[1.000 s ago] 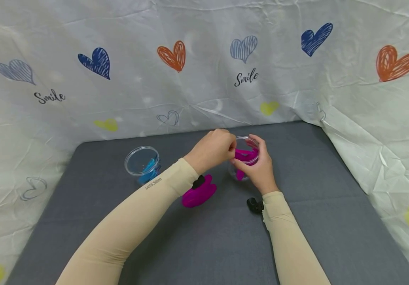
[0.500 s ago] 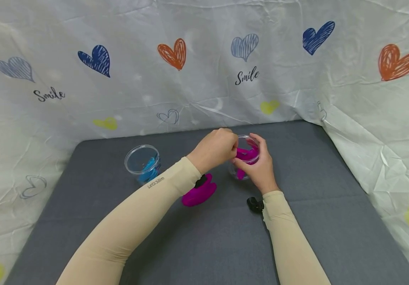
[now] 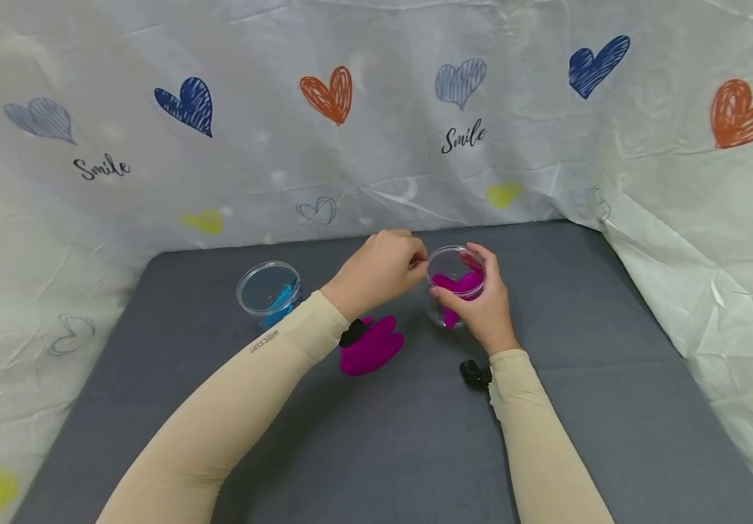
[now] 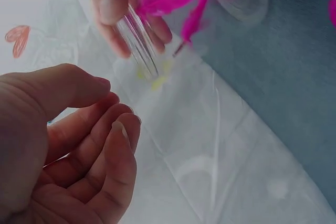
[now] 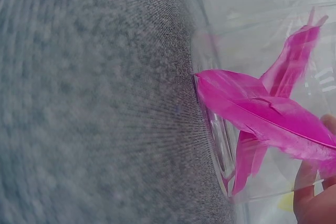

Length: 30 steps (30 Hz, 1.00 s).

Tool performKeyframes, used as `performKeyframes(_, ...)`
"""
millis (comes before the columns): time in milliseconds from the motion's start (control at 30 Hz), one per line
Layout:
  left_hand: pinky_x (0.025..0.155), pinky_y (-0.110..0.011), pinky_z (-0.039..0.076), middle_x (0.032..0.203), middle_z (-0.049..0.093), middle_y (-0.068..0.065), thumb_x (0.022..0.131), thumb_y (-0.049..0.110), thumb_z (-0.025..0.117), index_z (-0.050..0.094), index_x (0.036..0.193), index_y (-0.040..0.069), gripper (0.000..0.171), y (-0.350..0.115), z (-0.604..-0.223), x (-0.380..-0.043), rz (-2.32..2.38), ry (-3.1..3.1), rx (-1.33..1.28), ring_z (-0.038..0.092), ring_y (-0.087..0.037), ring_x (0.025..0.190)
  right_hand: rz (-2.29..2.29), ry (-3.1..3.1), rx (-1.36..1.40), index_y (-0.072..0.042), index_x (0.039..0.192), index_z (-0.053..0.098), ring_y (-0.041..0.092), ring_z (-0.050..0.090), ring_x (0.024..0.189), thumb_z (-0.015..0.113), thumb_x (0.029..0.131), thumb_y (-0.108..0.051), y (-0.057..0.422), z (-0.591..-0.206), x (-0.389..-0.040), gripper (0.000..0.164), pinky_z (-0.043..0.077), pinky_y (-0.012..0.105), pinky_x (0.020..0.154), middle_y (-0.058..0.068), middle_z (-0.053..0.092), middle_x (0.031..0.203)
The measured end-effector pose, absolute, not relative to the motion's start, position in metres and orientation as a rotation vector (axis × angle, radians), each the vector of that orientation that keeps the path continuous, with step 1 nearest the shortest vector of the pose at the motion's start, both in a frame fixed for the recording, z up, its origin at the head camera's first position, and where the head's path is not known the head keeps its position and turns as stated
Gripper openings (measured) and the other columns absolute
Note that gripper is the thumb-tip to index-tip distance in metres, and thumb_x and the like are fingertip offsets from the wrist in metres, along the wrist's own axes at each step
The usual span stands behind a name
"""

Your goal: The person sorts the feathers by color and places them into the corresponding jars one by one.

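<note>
A clear plastic jar (image 3: 438, 309) stands upright on the grey tabletop, with magenta feathers (image 5: 262, 103) inside. My right hand (image 3: 484, 306) holds it by the rim, thumb on the near side and fingers round the far right. My left hand (image 4: 79, 145) is just left of the rim, off the jar. Its fingers are loosely bent, with a gap to the thumb and nothing between them. More magenta feathers (image 3: 373, 349) lie on the table below the left wrist, partly hidden by the wrist camera.
A second clear jar (image 3: 248, 295) with blue pieces (image 3: 278, 309) stands to the left, behind the left forearm. The grey table (image 3: 363, 444) backs onto a pale curtain (image 3: 389, 167) with printed hearts. A black camera (image 3: 475, 374) is fixed at the right wrist.
My left hand was at the jar's rim and has drawn off it to the left. The right hand keeps its hold on the jar. The head view has shifted slightly.
</note>
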<state>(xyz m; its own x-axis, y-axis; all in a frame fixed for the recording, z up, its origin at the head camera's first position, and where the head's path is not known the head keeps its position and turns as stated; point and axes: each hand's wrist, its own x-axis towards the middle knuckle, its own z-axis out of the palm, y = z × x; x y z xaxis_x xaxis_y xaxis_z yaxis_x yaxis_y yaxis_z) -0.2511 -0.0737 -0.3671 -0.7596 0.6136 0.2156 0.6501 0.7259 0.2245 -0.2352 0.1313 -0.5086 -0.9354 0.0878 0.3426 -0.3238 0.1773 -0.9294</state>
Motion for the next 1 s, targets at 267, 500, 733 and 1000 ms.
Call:
performKeyframes(267, 0.079, -0.031, 0.060, 0.101, 0.073, -0.004, 0.103, 0.013, 0.065, 0.081, 0.106, 0.008, 0.017, -0.125, -0.379, -0.233, -0.450, -2.839, -0.933, 0.067, -0.017, 0.086, 1.821, -2.165, 0.193, -0.024, 0.160, 0.042, 0.019, 0.052, 0.150, 0.095, 0.084, -0.021, 0.126, -0.499, -0.229, 0.093, 0.053, 0.051, 0.115, 0.002, 0.057, 0.157)
performKeyframes(500, 0.080, -0.033, 0.063, 0.107, 0.076, -0.008, 0.102, 0.011, 0.067, 0.080, 0.111, 0.005, 0.017, -0.161, -0.398, -0.214, -0.388, -2.891, -0.911, 0.073, -0.019, 0.090, 1.807, -2.154, 0.201, -0.030, 0.158, 0.043, 0.013, 0.054, 0.146, 0.096, 0.084, -0.027, 0.127, -0.504, -0.230, 0.091, 0.056, 0.046, 0.112, -0.005, 0.059, 0.154)
performKeyframes(733, 0.082, -0.034, 0.065, 0.108, 0.076, -0.010, 0.099, 0.009, 0.073, 0.079, 0.112, 0.003, 0.016, -0.186, -0.419, -0.197, -0.333, -2.903, -0.941, 0.076, -0.022, 0.094, 1.799, -2.153, 0.186, -0.030, 0.158, 0.044, 0.009, 0.054, 0.144, 0.094, 0.085, -0.029, 0.130, -0.506, -0.229, 0.088, 0.055, 0.044, 0.115, -0.010, 0.059, 0.152)
performKeyframes(1000, 0.070, -0.031, 0.059, 0.086, 0.067, -0.005, 0.093, 0.003, 0.077, 0.075, 0.098, 0.003, 0.005, -0.209, -0.442, -0.185, -0.175, -2.867, -0.975, 0.063, -0.017, 0.074, 1.795, -2.146, 0.192, -0.029, 0.158, 0.044, 0.013, 0.053, 0.145, 0.095, 0.085, -0.028, 0.126, -0.507, -0.230, 0.089, 0.056, 0.033, 0.113, 0.002, 0.058, 0.156)
